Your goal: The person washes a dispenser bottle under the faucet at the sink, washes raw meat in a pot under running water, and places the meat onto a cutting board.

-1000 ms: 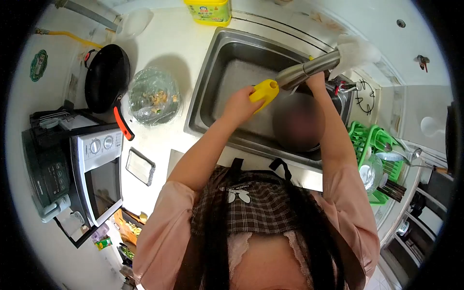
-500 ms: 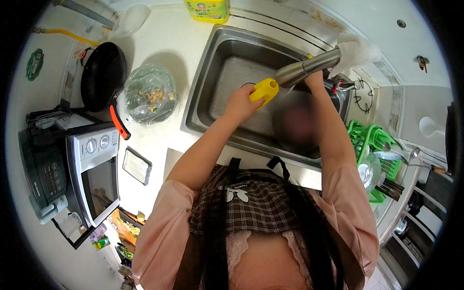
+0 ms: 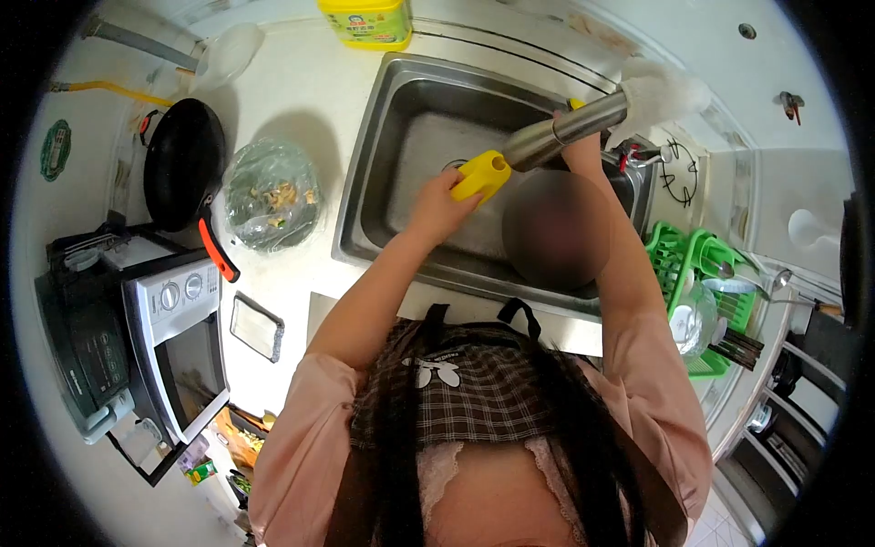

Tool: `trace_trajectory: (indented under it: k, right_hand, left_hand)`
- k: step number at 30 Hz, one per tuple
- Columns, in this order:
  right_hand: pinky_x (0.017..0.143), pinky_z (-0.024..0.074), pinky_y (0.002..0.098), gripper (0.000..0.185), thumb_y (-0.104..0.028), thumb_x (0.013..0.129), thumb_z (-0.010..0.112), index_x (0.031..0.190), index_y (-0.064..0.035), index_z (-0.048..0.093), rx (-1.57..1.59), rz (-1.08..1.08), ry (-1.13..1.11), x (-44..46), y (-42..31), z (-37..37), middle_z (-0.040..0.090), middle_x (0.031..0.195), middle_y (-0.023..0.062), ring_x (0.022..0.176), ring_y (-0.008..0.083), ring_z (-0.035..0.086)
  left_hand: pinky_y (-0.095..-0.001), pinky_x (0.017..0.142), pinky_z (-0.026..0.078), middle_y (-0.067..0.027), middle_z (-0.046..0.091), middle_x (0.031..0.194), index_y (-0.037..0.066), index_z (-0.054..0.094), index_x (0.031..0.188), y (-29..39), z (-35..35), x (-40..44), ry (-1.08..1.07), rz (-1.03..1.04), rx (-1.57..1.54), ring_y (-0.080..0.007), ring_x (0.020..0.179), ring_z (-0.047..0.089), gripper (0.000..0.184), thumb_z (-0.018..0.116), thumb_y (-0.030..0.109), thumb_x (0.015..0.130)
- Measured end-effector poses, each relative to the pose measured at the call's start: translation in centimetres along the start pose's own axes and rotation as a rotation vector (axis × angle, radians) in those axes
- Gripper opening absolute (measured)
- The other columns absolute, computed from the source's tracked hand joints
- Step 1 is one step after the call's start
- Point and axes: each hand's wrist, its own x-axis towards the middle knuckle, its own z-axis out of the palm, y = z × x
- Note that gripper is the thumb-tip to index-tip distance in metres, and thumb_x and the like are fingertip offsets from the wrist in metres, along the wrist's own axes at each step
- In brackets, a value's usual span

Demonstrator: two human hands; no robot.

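Over the stainless steel sink (image 3: 365, 196), my left hand (image 3: 440, 208) is closed around a yellow plastic piece (image 3: 481, 176) with a rounded end and a hole in it. I cannot make out its exact kind. My right hand (image 3: 583, 153) reaches across the sink's right side, behind a thick metal faucet tube (image 3: 570, 132) with white cloth (image 3: 652, 100) around its upper end. The tube hides most of those fingers. A small yellow bit (image 3: 575, 104) shows near the fingertips; whether they grip it is unclear. A round blurred patch covers part of the basin.
Left of the sink are a bowl lined with a clear bag holding scraps (image 3: 272, 205), a black frying pan (image 3: 182, 159) and a microwave (image 3: 178, 296). A yellow-green jug (image 3: 369, 25) stands behind. On the right is a green dish rack (image 3: 697, 273).
The yellow piece and my left hand sit slightly further left and lower. Most of the scene has shifted slightly left with the camera. Both hands stay at the sink.
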Motion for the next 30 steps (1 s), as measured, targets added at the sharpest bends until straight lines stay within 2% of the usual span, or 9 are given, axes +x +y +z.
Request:
trace_trajectory:
  k: [4,8,13,19,30]
  right_hand:
    - [0.068,0.0415,0.0321,0.037,-0.024,0.076,0.065,0.095,0.0033,0.050,0.075,0.029,0.024,0.9,-0.5,0.2,0.053,0.074,0.0097,0.071,0.0204,0.050]
    - [0.068,0.0407,0.0312,0.036,-0.026,0.076,0.065,0.092,0.0018,0.050,0.112,0.009,0.023,1.1,-0.7,0.4,0.052,0.077,0.0090,0.073,0.0189,0.049]
    - [0.069,0.0398,0.0318,0.034,-0.027,0.077,0.064,0.092,0.0009,0.050,0.179,0.069,0.007,1.3,-0.5,0.6,0.050,0.080,0.0092,0.076,0.0192,0.048]
    - [0.069,0.0397,0.0330,0.034,-0.029,0.076,0.062,0.089,0.0002,0.049,0.050,0.051,-0.025,1.3,0.3,1.2,0.050,0.076,0.0101,0.075,0.0232,0.049]
    - [0.065,0.0384,0.0332,0.030,-0.028,0.077,0.063,0.080,-0.0006,0.050,0.043,-0.038,0.070,1.4,2.8,3.1,0.049,0.067,0.0067,0.068,0.0215,0.049]
  left_hand:
    - [-0.0335,0.066,0.045,-0.0156,0.061,0.080,0.000,0.057,0.090,-0.8,0.5,0.0,0.030,0.058,0.041,-0.0283,0.072,0.059,0.032,0.069,0.024,0.071]
    - [-0.0319,0.064,0.045,-0.0138,0.061,0.077,0.001,0.058,0.089,-0.7,0.5,-0.1,0.039,0.062,0.013,-0.0244,0.070,0.059,0.031,0.069,0.023,0.071]
    - [-0.0309,0.064,0.044,-0.0135,0.061,0.076,0.001,0.057,0.089,-0.6,0.3,-0.2,0.032,0.069,0.015,-0.0231,0.068,0.059,0.031,0.070,0.023,0.071]
    - [-0.0308,0.064,0.045,-0.0134,0.061,0.076,0.001,0.058,0.088,-0.6,0.3,-0.4,0.036,0.083,0.000,-0.0235,0.069,0.059,0.030,0.070,0.023,0.071]
    - [-0.0306,0.064,0.045,-0.0131,0.061,0.077,0.001,0.058,0.088,-0.3,0.3,-0.4,0.034,0.079,-0.028,-0.0229,0.069,0.060,0.030,0.070,0.023,0.071]
